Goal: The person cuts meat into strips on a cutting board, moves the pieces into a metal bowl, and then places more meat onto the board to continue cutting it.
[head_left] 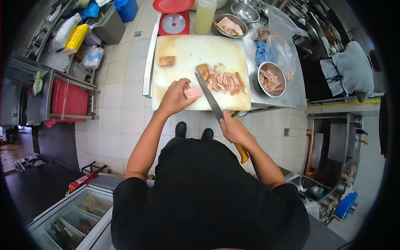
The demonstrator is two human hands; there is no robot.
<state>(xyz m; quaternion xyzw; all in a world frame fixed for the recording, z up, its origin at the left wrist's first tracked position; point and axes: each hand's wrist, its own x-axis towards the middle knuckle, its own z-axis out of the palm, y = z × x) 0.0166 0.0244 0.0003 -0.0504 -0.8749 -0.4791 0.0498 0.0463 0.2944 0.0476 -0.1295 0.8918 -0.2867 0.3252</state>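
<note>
My left hand [173, 98] has its thumb and fingers closed round a small pink block of meat [193, 92] on the white cutting board [175, 46]. In my right hand [236, 130] is a long knife [211, 98] with a yellow handle. Its blade slants across the board, just right of the meat block, and the tip is beside a brown-edged chunk of meat [203, 71]. To the right of the blade lies a spread of cut meat strips [227, 82]. Another browned meat piece [167, 61] rests at the board's upper left.
A steel bowl of meat strips [271, 80] stands right of the board. Behind the board are a red scale [173, 23], a bottle of yellowish liquid [205, 16] and a steel bowl with meat slabs [230, 26]. Plastic bags [281, 54] lie on the counter's right side.
</note>
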